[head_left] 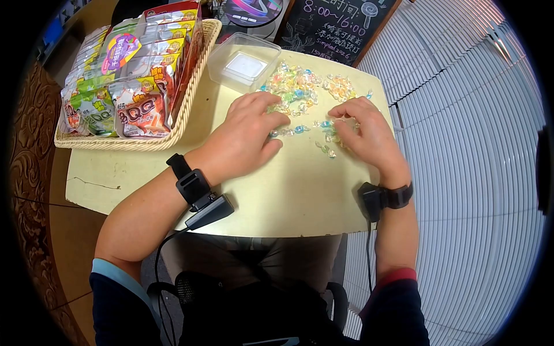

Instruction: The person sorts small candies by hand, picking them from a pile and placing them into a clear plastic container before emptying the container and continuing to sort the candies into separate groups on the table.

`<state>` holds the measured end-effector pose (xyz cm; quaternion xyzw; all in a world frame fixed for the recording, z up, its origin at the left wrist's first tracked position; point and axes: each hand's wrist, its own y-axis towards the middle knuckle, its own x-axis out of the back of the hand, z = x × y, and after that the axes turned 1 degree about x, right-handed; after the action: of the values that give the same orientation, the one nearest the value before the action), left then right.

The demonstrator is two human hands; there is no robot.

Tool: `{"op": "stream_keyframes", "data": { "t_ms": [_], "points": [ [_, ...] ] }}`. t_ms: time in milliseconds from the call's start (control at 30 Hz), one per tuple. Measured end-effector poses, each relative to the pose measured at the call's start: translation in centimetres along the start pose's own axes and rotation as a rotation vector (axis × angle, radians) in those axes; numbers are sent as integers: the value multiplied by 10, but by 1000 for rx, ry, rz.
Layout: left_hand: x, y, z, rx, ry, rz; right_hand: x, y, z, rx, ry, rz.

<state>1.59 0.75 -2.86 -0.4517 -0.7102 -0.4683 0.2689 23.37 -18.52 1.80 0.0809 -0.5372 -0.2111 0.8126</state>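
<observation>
Many small clear and pastel beads lie in a loose heap on the pale yellow table, with a smaller heap to its right. A row of beads runs between my two hands. My left hand rests palm down at the heap's lower left, its fingers apart and the fingertips touching beads. Curled over beads at the right end of the row is my right hand; its fingertips are partly hidden, so whether it grips any cannot be made out.
A wicker basket of snack packets stands at the back left. Beside it is a clear plastic box with a white item inside. A chalkboard stands behind, and white blinds hang at the right.
</observation>
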Motion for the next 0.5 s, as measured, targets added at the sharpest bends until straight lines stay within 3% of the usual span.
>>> {"op": "stream_keyframes", "data": {
  "t_ms": [233, 300, 433, 500],
  "points": [
    [-1, 0, -1, -7, -1, -34, -10, 2, 5, -11, -111, 85],
    [1, 2, -2, -14, 10, -33, -13, 3, 3, 58, -76, -50],
    [-1, 2, 2, -33, 33, -76, -20, 5, 15, 107, 86, -78],
    [-2, 2, 4, -21, 25, -92, -30, 6, 17, 229, 138, -11]
  ]
}}
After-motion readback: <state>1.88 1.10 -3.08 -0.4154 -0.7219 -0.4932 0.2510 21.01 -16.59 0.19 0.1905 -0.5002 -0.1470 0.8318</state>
